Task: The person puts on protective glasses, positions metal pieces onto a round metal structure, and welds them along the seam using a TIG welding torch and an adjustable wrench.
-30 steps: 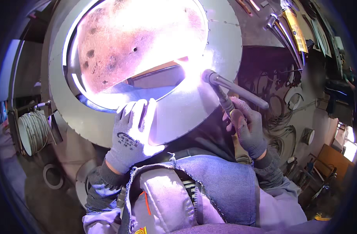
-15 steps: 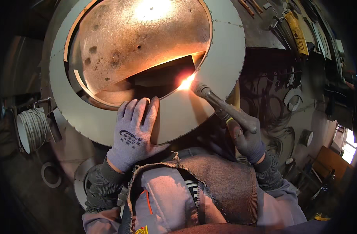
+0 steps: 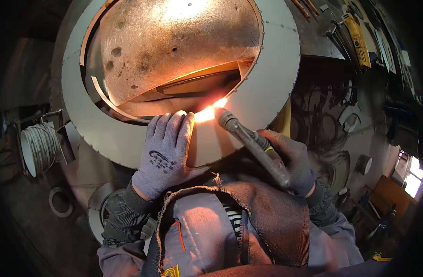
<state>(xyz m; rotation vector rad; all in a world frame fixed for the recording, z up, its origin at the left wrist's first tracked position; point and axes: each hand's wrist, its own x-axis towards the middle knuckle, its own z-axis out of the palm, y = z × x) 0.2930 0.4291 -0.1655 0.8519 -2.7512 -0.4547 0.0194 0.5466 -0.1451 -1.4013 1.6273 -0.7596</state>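
My right hand (image 3: 295, 161), in a grey glove, is wrapped round a welding torch (image 3: 253, 144) that slants up and to the left. At its nozzle a bright arc (image 3: 210, 111) glows on the near inner edge of a large pale metal ring (image 3: 278, 69). Close to the left of the glow, my left hand (image 3: 161, 157), gloved too, lies on the ring. Its fingers stretch to the inner edge, and nothing is in them. A thin curved metal strip (image 3: 102, 96) stands along the opening's left side; glare hides the metal under the arc.
Through the ring's opening shows a worn metal plate (image 3: 160, 55) with a hole and dark spots. A yellow power tool (image 3: 357, 40) lies at the upper right. On the left is a white coiled reel (image 3: 39, 148). Several metal rings, among them a flat one (image 3: 60, 201), lie lower down.
The torch nozzle and glow have moved left along the inner edge, nearer my left hand. The torch handle now points more steeply down toward me. My left hand still lies on the ring.
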